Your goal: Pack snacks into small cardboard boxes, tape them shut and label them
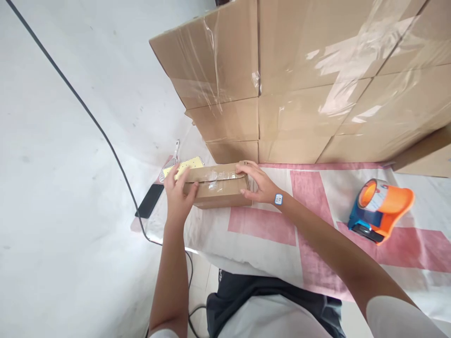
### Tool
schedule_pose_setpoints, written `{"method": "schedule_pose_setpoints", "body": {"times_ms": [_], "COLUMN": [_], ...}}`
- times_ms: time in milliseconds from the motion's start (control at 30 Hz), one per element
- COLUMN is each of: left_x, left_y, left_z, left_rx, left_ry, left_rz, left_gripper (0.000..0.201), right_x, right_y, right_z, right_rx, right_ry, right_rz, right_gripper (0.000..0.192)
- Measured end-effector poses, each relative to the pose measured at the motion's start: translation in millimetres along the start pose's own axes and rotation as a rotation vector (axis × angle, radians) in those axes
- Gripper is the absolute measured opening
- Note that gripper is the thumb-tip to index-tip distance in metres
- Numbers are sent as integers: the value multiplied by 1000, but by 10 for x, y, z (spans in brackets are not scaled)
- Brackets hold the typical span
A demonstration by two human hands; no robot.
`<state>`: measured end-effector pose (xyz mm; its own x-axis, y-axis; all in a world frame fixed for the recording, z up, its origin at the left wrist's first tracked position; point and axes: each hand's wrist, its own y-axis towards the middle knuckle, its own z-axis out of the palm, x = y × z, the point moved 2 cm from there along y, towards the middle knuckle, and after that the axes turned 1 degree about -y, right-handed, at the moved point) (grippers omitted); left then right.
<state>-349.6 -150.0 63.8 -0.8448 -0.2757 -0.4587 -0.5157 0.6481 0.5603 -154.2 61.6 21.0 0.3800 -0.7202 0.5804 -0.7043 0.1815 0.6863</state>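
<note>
A small brown cardboard box (221, 199) lies on the cloth-covered table, its top seam crossed by clear tape. My left hand (179, 191) is at the box's left end, thumb on the near side and fingers toward the far side. At the opposite end, my right hand (259, 182) grips the corner, fingers over the top and thumb at the front. Just behind my left hand are a yellow dotted piece (193, 163) and a white perforated item with a handle (176, 149), partly hidden.
Large taped cartons (296, 112) are stacked along the table's back. An orange and blue tape dispenser (382, 211) stands at the right. A black phone (150, 201) lies by the left edge, near a dark cable (112, 148) hanging along the white wall (63, 188).
</note>
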Motion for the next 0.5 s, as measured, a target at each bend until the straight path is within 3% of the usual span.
{"method": "schedule_pose_setpoints", "body": {"times_ms": [67, 133, 233, 300, 367, 500], "left_x": [-184, -358, -667, -947, -1255, -1702], "left_y": [6, -56, -213, -327, -414, -387], "left_z": [37, 89, 167, 242, 366, 677], "left_rx": [207, 343, 287, 160, 109, 237], "left_ry": [132, 202, 241, 179, 107, 118], "left_rz": [137, 179, 205, 290, 380, 447], "left_gripper": [35, 43, 62, 58, 50, 33], "right_x": [2, 10, 45, 77, 108, 154], "right_y": [27, 61, 99, 112, 121, 151], "right_z": [-49, -103, -126, -94, -52, -24], "right_rx": [61, 100, 118, 121, 121, 174], "right_ry": [-98, -120, -112, -144, -182, -220], "right_rz": [-12, 8, 43, 30, -16, -26], "right_gripper": [56, 59, 68, 67, 60, 45]}}
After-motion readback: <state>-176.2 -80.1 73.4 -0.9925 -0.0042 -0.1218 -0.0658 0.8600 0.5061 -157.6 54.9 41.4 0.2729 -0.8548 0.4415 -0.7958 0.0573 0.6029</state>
